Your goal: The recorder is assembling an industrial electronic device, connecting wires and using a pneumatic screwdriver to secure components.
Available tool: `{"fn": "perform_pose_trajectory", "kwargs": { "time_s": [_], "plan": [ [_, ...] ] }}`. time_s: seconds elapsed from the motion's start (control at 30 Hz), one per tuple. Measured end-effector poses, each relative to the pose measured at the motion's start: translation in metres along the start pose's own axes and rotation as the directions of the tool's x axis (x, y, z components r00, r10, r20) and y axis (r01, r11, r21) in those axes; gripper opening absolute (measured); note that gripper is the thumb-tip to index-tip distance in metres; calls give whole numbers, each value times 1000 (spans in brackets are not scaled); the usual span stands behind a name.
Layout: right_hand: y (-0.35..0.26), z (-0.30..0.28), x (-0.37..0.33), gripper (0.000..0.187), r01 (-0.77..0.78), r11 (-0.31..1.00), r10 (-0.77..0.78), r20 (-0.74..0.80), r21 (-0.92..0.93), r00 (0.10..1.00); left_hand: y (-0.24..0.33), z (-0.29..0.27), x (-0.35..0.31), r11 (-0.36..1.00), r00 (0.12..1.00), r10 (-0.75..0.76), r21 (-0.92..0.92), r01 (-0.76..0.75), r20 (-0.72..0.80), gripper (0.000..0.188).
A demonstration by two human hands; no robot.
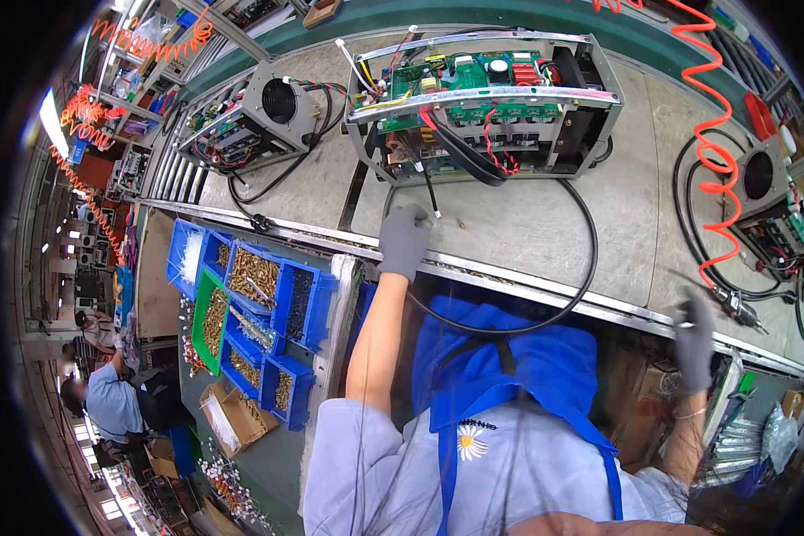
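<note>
My left hand (405,239), in a grey glove, is at the bench's front edge with its fingers curled together; what they hold, if anything, is hidden. A black cable (593,259) loops over the edge and passes by that hand. Just beyond it are a thin black lead with a white connector (437,213) and a small brass-coloured piece (461,223). An open-framed power unit (491,107) with green circuit boards stands behind them. My right hand (693,348), also gloved, is smeared by motion near a pneumatic screwdriver (740,310) on the orange coiled hose (715,161).
Blue bins (288,389) and a green bin (208,322) of brass-coloured fasteners stand at left, near a cardboard box (259,429). More units sit at the far left (255,116) and right (768,205). A roller conveyor (180,165) adjoins the bench. A co-worker (121,397) is farther left.
</note>
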State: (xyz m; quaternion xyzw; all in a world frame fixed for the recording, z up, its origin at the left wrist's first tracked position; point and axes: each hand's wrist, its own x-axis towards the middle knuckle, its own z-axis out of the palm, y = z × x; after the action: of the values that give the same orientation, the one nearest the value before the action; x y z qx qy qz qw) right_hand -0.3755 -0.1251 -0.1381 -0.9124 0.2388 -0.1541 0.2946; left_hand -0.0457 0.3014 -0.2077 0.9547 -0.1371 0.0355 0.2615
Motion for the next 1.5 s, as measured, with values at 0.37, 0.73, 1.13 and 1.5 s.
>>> {"fn": "perform_pose_trajectory", "kwargs": {
  "time_s": [0.37, 0.73, 1.13, 1.5],
  "plan": [
    [-107, 121, 24, 33, 671, 740, -624, 427, 52, 655, 42, 26, 13, 978, 959, 203, 0, -207, 197, 19],
    [48, 85, 243, 27, 415, 907, -413, 31, -67, 910, 117, -43, 6, 709, 988, 115, -688, -156, -106, 24],
    [14, 160, 225, 51, 432, 854, -459, -30, -291, 888, -106, -225, -80, 838, 833, -435, 183, 513, -342, 35],
    [1, 196, 236, 60, 307, 811, -332, 40, -497, 942, 104, -83, -88, 968, 930, -18, -238, -74, -366, 34]
  ]
}}
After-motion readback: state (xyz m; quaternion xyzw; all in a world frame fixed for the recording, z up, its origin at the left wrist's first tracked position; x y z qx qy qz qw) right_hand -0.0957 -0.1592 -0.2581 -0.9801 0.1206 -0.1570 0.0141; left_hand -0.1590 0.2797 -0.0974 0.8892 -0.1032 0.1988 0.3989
